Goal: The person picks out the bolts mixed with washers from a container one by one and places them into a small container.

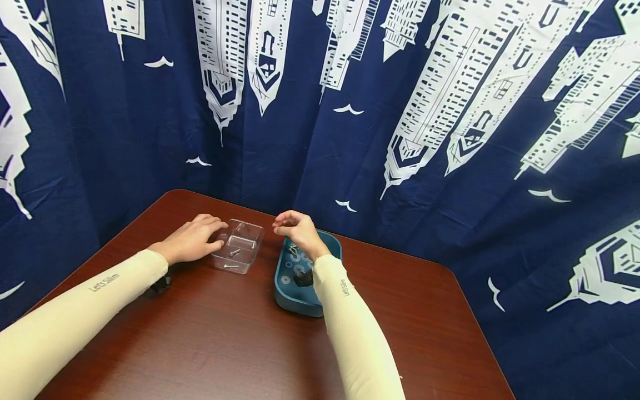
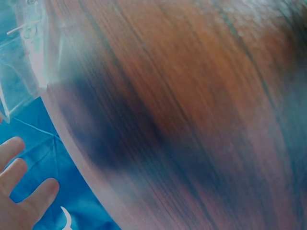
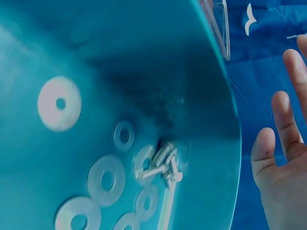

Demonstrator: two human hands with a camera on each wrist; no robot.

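My left hand [image 1: 192, 240] reaches to the left side of a clear plastic container [image 1: 248, 256], its fingers spread at the rim. Whether they touch it I cannot tell. Inside lie a bolt [image 1: 234, 253] and another thin metal piece [image 1: 231, 266]. In the left wrist view the left hand [image 2: 24, 199] shows separated fingers holding nothing. My right hand [image 1: 301, 232] hovers over the far-left part of a blue tray [image 1: 287, 303]. The right wrist view shows the right hand [image 3: 283, 158] with parted fingers and nothing visible between them. Flat washers [image 3: 60, 103] and a cluster of bolts [image 3: 163, 165] lie in the tray.
A black object [image 1: 303, 278] sits in the tray near the right forearm. Another dark object [image 1: 161, 284] shows beneath the left wrist. Behind the brown table [image 1: 225, 344] hangs a navy curtain [image 1: 280, 150] with white building prints.
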